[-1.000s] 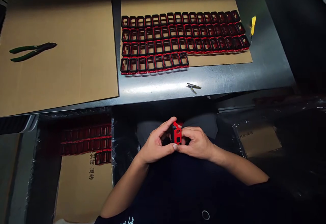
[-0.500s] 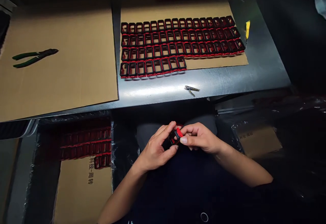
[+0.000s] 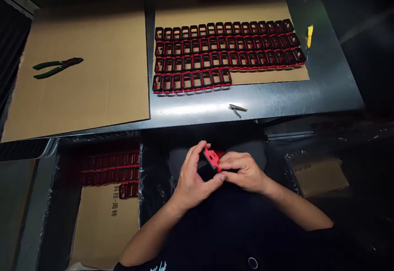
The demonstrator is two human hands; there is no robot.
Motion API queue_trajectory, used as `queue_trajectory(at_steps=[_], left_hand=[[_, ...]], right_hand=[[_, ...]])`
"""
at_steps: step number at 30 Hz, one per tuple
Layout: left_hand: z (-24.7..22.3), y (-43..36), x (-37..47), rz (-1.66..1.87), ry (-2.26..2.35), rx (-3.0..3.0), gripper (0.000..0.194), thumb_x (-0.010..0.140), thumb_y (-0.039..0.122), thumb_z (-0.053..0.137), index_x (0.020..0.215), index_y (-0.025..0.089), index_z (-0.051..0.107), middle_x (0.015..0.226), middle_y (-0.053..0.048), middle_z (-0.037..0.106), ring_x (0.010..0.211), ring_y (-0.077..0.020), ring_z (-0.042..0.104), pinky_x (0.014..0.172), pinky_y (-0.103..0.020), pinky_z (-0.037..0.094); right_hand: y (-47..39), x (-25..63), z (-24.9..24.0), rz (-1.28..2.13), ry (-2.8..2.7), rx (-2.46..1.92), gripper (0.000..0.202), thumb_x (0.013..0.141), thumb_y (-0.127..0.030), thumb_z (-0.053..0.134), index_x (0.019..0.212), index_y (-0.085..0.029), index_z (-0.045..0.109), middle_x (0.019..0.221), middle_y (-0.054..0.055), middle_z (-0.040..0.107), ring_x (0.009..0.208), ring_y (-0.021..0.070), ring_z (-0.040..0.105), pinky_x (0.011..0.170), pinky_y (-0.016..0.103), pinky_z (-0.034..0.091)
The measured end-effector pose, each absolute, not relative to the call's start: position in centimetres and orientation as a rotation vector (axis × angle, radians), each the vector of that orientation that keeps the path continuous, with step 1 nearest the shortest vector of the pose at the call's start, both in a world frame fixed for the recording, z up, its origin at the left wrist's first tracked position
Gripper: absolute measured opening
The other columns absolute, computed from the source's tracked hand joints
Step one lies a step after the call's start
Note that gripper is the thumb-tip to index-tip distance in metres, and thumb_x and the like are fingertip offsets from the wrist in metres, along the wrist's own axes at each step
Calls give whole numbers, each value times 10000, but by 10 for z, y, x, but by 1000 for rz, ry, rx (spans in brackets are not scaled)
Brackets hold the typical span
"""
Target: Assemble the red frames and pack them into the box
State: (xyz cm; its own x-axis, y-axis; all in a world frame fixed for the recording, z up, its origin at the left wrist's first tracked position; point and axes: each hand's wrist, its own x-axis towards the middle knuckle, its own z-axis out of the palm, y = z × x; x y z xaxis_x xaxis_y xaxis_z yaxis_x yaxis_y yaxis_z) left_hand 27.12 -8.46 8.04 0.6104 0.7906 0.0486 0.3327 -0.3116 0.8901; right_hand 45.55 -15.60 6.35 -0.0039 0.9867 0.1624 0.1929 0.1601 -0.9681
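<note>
Between my two hands, over my lap, is a red and black plastic housing (image 3: 212, 158) with its red face and small openings turned up. My left hand (image 3: 192, 176) grips its left side, fingertips at the upper end and thumb at the lower end. At the lower right end, my right hand (image 3: 241, 170) pinches it between thumb and fingers. Part of the housing is covered by the fingers. On the metal bench, rows of similar red and black frames (image 3: 197, 60) stand on a cardboard sheet (image 3: 264, 77).
Green-handled pliers (image 3: 58, 66) lie on another cardboard sheet (image 3: 92, 98) at left. Small nippers (image 3: 237, 109) rest near the front edge of the metal bench (image 3: 277, 100). A yellow-handled tool (image 3: 309, 37) lies at right. More frames (image 3: 111, 168) sit in a plastic-lined box (image 3: 52, 189) below left.
The housing has been turned in my hands, so its red face now shows upward. My left thumb has moved right, closer to my right hand. The whole view has shifted slightly.
</note>
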Motion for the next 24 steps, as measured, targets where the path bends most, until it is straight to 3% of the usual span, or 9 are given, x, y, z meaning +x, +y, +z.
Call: queue_trajectory(at_steps=[7,12,15,18,21,24], left_hand=[[78,-83,274,815,818,2098,781,824,286,759,1503,221,378,1319,-150,591,1193,-263,627,986,-441,595],[77,-82,274,885,765,2245,841,827,222,737,1552,185,311,1327,-176,584,1191,-272,612,964,-441,601],[75,-82,275,922,707,2298,942,836,191,724,1603,149,179,1320,-197,594,1166,-267,621,959,-444,598],[72,-82,275,939,628,2320,1006,843,157,713,1619,122,75,1315,-219,595,1156,-265,634,961,-453,592],[71,-82,274,895,591,2298,1037,843,163,717,1621,124,32,1304,-222,603,1185,-280,641,970,-458,588],[71,-83,271,845,610,2239,1055,856,208,724,1623,162,2,1310,-215,610,1199,-284,646,981,-468,583]], right_hand=[[-153,452,65,1028,-1395,-1240,101,904,-233,691,898,-194,784,829,65,779,738,179,717,709,298,583],[-154,463,76,1055,-1360,-1268,259,855,-131,609,1068,-190,743,979,88,765,872,197,732,777,319,586],[-152,463,87,1093,-1258,-1376,222,812,-232,709,1027,-179,727,895,64,732,768,176,693,659,275,560],[-146,454,94,1099,-1234,-1522,228,743,-354,829,783,-168,703,663,-3,633,572,118,559,530,234,450],[-137,448,95,1060,-1102,-1606,443,883,-502,699,600,-166,652,518,-15,547,477,95,465,483,242,369],[-132,452,90,1030,-896,-1582,594,973,-620,514,632,-167,691,514,6,574,485,116,518,512,255,406]])
